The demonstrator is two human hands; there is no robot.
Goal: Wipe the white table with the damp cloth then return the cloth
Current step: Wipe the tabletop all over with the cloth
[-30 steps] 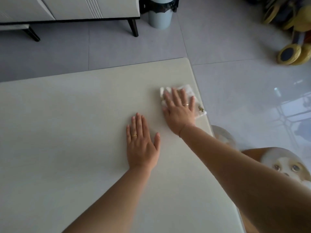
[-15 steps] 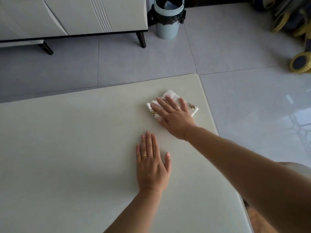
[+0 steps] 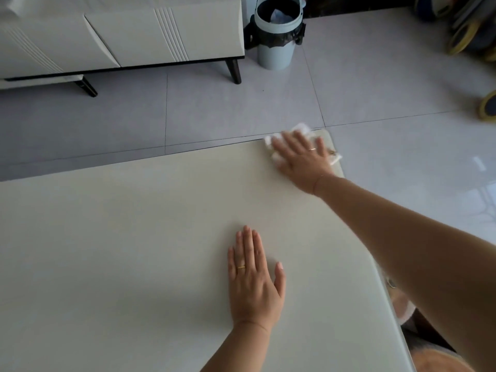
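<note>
At the far right corner of the white bench (image 3: 134, 237), my right hand (image 3: 303, 159) lies flat with its fingers spread, palm down on the damp cloth (image 3: 302, 128), pressing it against the surface rather than pinching it. White edges of the cloth poke out past my fingertips on the far side and again at the right, where a bit hangs just over the bench's right edge; the cloth looks slightly blurred. A thin ring (image 3: 312, 149) sits on one finger of that hand. Nearer to me, around the middle of the bench, my left hand (image 3: 253, 277) rests flat and empty, fingers close together and pointing away, thumb out to the right, with a gold ring (image 3: 241, 267) on it. The two hands are well apart. Beyond the bench is a pale tiled floor (image 3: 214, 108). On it, at the far left, stands a white cabinet (image 3: 120, 36) on dark legs, and just right of it a pale bin (image 3: 275, 36) lined with a black bag.
</note>
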